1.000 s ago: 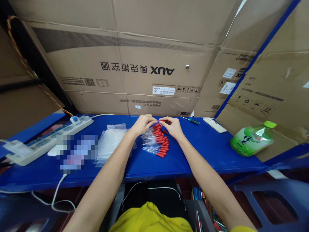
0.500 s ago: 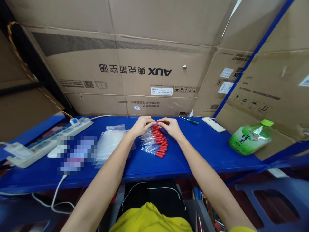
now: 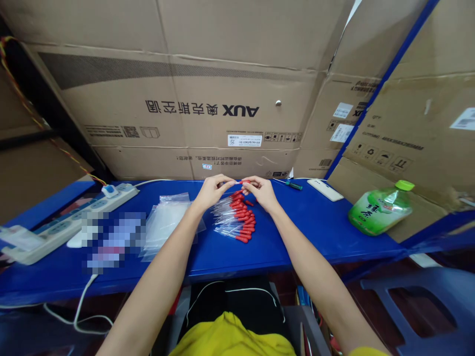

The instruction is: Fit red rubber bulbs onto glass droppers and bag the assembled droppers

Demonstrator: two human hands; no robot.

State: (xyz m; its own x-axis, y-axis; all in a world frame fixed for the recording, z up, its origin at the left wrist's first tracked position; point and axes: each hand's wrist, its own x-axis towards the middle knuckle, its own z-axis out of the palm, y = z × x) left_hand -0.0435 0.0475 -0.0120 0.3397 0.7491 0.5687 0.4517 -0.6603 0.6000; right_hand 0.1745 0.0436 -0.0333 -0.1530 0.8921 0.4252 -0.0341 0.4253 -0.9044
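Note:
Above the far end of a pile, a dropper with a red bulb (image 3: 244, 182) spans the gap between my two hands. My left hand (image 3: 214, 192) is closed in a pinch at its glass-tube end, while my right hand (image 3: 261, 193) pinches the red bulb. Fingers hide part of the tube. Just below lie several droppers (image 3: 242, 215) in a fanned row, clear tubes pointing left and red bulbs to the right. A loose red bulb (image 3: 249, 202) sits near my right hand. Left of the pile, clear plastic zip bags (image 3: 166, 222) are stacked, partly behind my left forearm.
On the left of the blue table (image 3: 297, 232) are a white power strip (image 3: 74, 222) and a blurred-out phone-like object (image 3: 117, 237) with a white cable. A screwdriver (image 3: 293, 185), a white flat device (image 3: 325, 190) and a green drink bottle (image 3: 380, 207) lie to the right. Cardboard (image 3: 208, 89) walls the back.
My hands have moved slightly apart, and the held dropper's red bulb shows more clearly between them. The whole view has shifted a little.

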